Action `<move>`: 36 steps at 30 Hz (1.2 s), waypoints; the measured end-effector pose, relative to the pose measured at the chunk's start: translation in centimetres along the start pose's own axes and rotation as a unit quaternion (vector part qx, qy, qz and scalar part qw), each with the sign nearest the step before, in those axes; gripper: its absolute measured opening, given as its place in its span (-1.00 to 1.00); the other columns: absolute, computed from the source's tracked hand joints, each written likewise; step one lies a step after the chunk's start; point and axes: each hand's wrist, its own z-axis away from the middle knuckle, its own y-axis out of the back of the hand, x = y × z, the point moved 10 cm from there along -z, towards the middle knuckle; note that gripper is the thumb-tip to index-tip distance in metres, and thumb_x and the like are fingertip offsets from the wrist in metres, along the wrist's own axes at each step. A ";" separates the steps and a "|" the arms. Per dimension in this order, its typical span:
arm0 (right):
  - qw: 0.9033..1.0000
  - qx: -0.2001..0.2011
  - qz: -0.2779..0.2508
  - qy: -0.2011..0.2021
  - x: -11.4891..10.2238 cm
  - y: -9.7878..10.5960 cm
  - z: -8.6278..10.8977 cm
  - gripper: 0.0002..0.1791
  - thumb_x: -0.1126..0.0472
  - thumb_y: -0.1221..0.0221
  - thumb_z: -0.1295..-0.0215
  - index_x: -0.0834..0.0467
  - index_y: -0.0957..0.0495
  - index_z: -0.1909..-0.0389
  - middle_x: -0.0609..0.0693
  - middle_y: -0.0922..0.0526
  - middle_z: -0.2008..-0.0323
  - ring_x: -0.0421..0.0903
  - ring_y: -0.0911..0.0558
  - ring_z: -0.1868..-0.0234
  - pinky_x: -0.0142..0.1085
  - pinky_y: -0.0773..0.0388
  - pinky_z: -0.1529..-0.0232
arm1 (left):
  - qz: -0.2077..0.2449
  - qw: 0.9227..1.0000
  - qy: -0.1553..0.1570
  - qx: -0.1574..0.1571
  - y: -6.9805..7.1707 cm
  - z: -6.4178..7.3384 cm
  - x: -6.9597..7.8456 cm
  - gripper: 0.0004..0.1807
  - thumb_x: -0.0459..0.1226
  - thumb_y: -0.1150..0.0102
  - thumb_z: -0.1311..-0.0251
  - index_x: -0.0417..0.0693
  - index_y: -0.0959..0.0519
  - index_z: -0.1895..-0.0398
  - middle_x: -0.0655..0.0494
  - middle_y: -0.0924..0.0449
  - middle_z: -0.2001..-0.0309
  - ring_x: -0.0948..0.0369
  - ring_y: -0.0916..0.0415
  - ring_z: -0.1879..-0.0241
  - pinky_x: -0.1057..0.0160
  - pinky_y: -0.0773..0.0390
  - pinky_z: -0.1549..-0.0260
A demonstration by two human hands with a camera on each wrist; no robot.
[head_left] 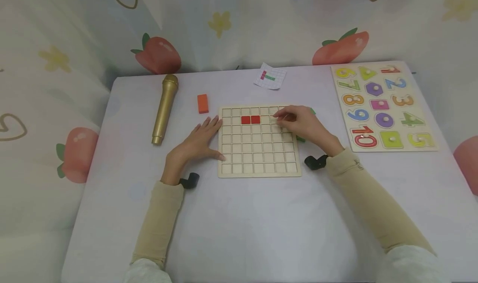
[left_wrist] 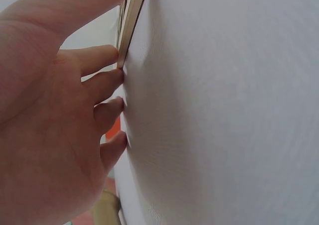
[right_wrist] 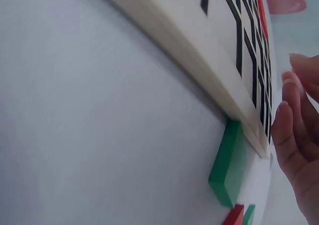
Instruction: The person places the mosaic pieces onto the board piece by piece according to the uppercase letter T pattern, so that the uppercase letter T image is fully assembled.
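A wooden grid board (head_left: 259, 175) lies on the table with two red square blocks (head_left: 250, 120) side by side in its second row. My left hand (head_left: 199, 140) is spread at the board's left edge, thumb touching its lower part and fingertips at the upper part. Over the upper right cells is my right hand (head_left: 298, 123), fingers bent and thumb close to the fingertips. Nothing shows between them in the right wrist view. Beside the board's right edge lies a green block (right_wrist: 230, 165), with a red block (right_wrist: 233, 216) beyond, both largely hidden by the hand in the head view.
An orange block (head_left: 203, 103) and a gold microphone (head_left: 165, 108) lie to the left. Behind the board is a paper pattern card (head_left: 275, 73) with pink and green squares. A number-and-shape puzzle board (head_left: 396, 149) occupies the back right. Printed cloth hangs behind the table.
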 end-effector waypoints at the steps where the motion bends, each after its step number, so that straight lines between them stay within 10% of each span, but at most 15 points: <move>1: 1.000 0.002 0.003 0.000 0.1 0.2 0.2 -0.70 0.24 -0.28 -0.38 0.21 -0.68 -0.09 0.14 -0.72 0.08 0.03 -0.64 0.12 -0.19 -0.56 0.05 | 0.002 1.000 -0.001 0.000 0.0 0.0 0.0 0.33 0.04 -0.58 -0.01 0.04 0.15 -0.70 0.14 0.34 -0.70 0.12 0.50 -0.68 0.04 0.37 -0.65; 36: 0.993 0.049 0.079 -0.073 7.0 4.3 4.5 -0.57 0.12 -0.34 -0.37 0.34 -0.60 -0.10 0.25 -0.61 0.08 0.09 -0.52 0.14 -0.23 -0.46 0.25 | -0.002 1.000 -0.007 0.002 0.1 0.3 0.3 0.32 0.02 -0.57 -0.03 0.01 0.15 -0.69 0.10 0.32 -0.70 0.09 0.49 -0.68 0.02 0.36 -0.65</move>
